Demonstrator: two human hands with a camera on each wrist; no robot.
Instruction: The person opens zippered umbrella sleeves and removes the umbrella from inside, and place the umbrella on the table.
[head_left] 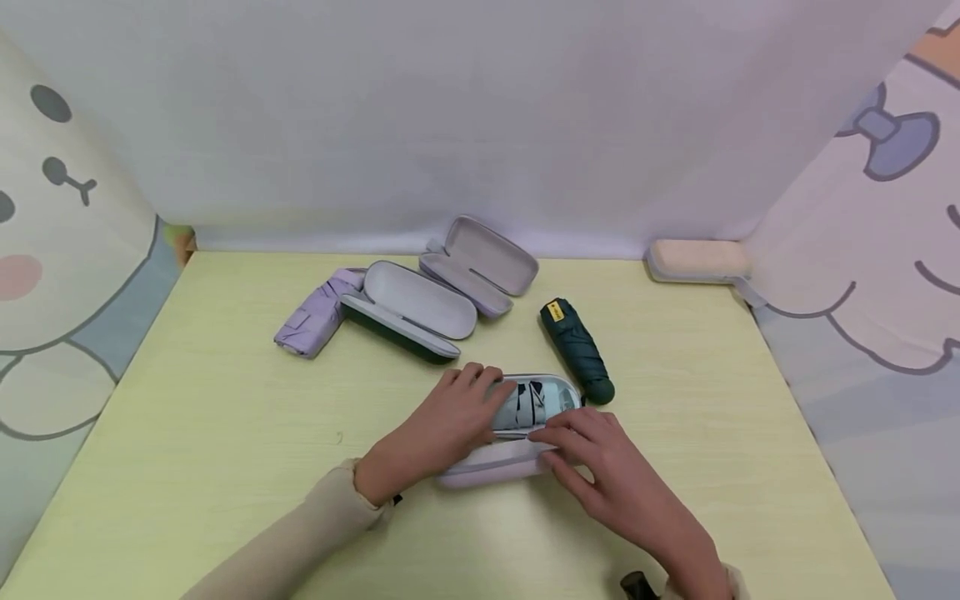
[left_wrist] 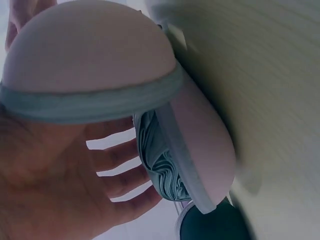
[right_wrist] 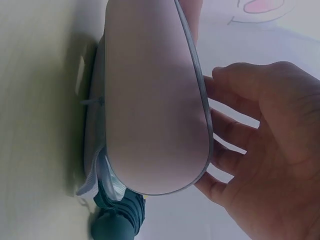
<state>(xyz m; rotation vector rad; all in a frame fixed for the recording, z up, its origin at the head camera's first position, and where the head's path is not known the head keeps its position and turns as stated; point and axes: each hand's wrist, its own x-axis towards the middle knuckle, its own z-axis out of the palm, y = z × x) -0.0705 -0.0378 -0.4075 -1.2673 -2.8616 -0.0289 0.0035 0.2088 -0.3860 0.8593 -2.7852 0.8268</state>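
A pink hard-shell case (head_left: 491,475) lies opened in front of me, its lid standing up on the near side. Inside sits a folded light blue-grey umbrella (head_left: 517,408) with black markings. My left hand (head_left: 450,421) reaches over the left end, its spread fingers (left_wrist: 122,182) extending to the umbrella's end; the lid hides part of that hand. At the right end, my right hand (head_left: 600,462) has its fingertips behind the lid's edge, with the thumb beside the rim in the right wrist view. A strap (right_wrist: 90,180) hangs from the case.
Just beyond the case lies a dark green folded umbrella (head_left: 577,350). Farther back are an opened dark green case (head_left: 420,300), an opened grey-mauve case (head_left: 491,254) and a purple folded umbrella (head_left: 315,321). A closed peach case (head_left: 697,260) sits at the back right.
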